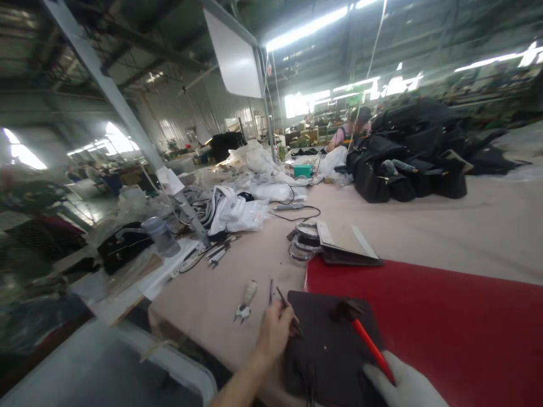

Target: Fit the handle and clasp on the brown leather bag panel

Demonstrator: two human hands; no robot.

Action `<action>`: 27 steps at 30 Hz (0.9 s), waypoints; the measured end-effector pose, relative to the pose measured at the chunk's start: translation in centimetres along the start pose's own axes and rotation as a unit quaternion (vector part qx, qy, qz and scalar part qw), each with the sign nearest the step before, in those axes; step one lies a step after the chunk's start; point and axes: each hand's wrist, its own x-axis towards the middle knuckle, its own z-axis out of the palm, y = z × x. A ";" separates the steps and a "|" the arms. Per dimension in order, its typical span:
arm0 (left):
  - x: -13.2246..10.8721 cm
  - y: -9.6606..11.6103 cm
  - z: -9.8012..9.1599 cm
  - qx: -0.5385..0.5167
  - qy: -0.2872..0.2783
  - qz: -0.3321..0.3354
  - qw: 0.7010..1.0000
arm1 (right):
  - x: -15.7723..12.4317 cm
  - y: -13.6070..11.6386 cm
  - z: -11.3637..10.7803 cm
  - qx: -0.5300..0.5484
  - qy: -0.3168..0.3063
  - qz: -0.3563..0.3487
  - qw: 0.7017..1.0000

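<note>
My left hand (276, 327) is bare and closed around a thin dark metal rod (280, 294), whose exact kind I cannot make out. It rests at the left edge of a dark flat panel (328, 345). My right hand (405, 381), in a pale glove, grips a hammer (371, 345) by its red-orange handle. The blurred hammer head is over the panel's upper right part. Just beyond my left hand lies another slim metal rod (271, 289). Left of that, a pair of cutting pliers (246, 302) with pale handles lies on the table.
A red sheet (449, 328) covers the table's right front. Beyond it lies a dark bag piece (350, 243) with wrapped handles. Black bags (407, 164) are piled at the back right, near a co-worker. A metal post (127, 124) rises at the left, beside a plastic jug (161, 236).
</note>
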 end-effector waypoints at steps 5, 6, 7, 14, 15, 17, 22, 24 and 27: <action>4.3 -0.4 -5.7 0.317 0.030 -0.070 0.945 | -0.5 -0.9 -0.9 -0.034 -0.007 0.003 0.999; 4.7 -0.8 -6.2 0.344 0.025 -0.080 0.935 | -0.4 -0.9 -0.9 -0.034 -0.007 0.003 0.999; 4.9 -1.1 -6.4 0.369 0.020 -0.086 0.925 | -0.3 -0.8 -0.9 -0.035 -0.007 0.005 0.999; 5.1 -1.0 -6.0 0.470 0.031 -0.023 0.882 | -0.4 -0.9 -0.7 -0.047 -0.003 0.013 0.999; 5.5 -0.9 -5.8 0.472 0.030 -0.020 0.881 | -0.5 -1.0 -0.8 -0.047 -0.005 0.012 0.999; 6.7 -0.6 -5.4 0.468 0.020 -0.032 0.883 | -0.6 -1.2 -0.8 -0.045 -0.007 0.011 0.999; 10.4 0.0 -4.7 0.430 0.006 -0.102 0.897 | -0.6 -1.2 -0.6 -0.045 -0.007 0.021 0.999; 11.2 0.0 -4.7 0.405 0.004 -0.124 0.906 | -0.5 -1.1 -0.5 -0.043 -0.007 0.021 0.999; 11.1 0.2 -5.0 0.339 -0.013 -0.133 0.931 | -0.5 -1.0 -0.4 -0.040 -0.008 0.018 0.999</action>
